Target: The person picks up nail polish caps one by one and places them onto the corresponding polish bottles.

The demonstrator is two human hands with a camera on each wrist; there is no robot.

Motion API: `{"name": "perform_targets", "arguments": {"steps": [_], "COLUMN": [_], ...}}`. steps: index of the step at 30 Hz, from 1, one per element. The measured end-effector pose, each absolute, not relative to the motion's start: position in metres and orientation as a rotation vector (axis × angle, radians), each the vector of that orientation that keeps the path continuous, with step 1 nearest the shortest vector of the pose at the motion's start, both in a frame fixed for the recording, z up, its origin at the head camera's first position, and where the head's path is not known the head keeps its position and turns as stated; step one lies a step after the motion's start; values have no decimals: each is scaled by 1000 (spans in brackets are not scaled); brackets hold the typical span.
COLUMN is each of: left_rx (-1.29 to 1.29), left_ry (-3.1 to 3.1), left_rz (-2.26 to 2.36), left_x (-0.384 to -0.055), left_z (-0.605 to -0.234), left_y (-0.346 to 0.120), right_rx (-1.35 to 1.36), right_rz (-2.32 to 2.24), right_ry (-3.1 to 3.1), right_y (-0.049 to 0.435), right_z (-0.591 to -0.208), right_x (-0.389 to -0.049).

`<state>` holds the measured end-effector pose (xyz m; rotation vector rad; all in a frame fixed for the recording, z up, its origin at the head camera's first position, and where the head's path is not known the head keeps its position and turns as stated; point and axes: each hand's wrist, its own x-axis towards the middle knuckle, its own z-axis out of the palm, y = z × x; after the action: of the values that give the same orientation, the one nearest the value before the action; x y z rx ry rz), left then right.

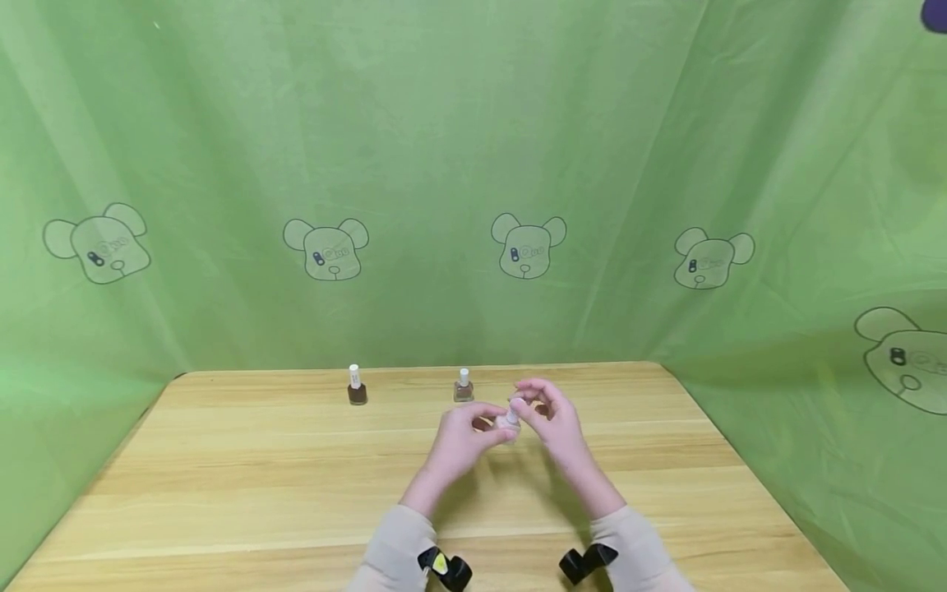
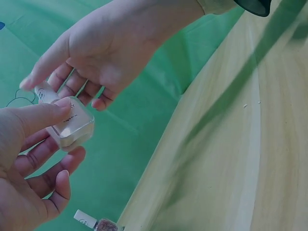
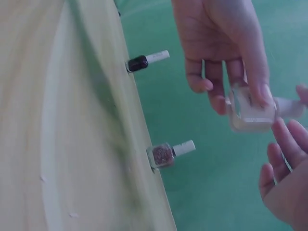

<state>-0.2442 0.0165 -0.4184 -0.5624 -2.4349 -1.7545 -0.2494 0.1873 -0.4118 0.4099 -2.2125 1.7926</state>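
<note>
My left hand [image 1: 459, 440] holds a pale nail polish bottle [image 2: 79, 124] above the table, thumb across its printed front and fingers beneath. From the other side my right hand [image 1: 564, 432] pinches the white cap [image 3: 288, 108] between thumb and finger. The cap sits on the neck, and the bottle is tilted in the wrist views. Beyond the hands, a glittery brownish nail polish bottle [image 1: 464, 391] stands upright with its white cap on. Farther left is a dark nail polish bottle [image 1: 358, 395], likewise upright and capped.
The wooden table [image 1: 259, 485] spreads out under the hands, and both standing bottles are near its far edge. A green curtain [image 1: 429, 148] with bear-head outlines hangs behind and at both sides. Black wrist cameras [image 1: 446, 569] are strapped over the sleeves.
</note>
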Motion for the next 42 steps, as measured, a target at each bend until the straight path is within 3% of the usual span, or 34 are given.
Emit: {"name": "perform_targets", "arguments": {"steps": [8,14,22,36,42], "left_rx": [-558,-557,-576,-550,-527], "left_ry": [-2435,-2452,-2446,-2433,-2418], "left_rz": [-1800,-1795,-1767,-1655,-1656], "left_x": [-247,-247,-247,-245,-244], "left_z": [-418,-418,-419,-424,-424], "left_y": [12,11,13,20,22], "right_rx": [747,822,695,211,207], "right_rz": [1910,1896,1855,1759,1763], "right_ry": [-2332,-2387,-2407,-2203,-2195], "right_y": [201,203,203,182,180], "right_z": [-408,-406,-408,-418,-420], "right_x": [-250,-249,-251,-250,-251]}}
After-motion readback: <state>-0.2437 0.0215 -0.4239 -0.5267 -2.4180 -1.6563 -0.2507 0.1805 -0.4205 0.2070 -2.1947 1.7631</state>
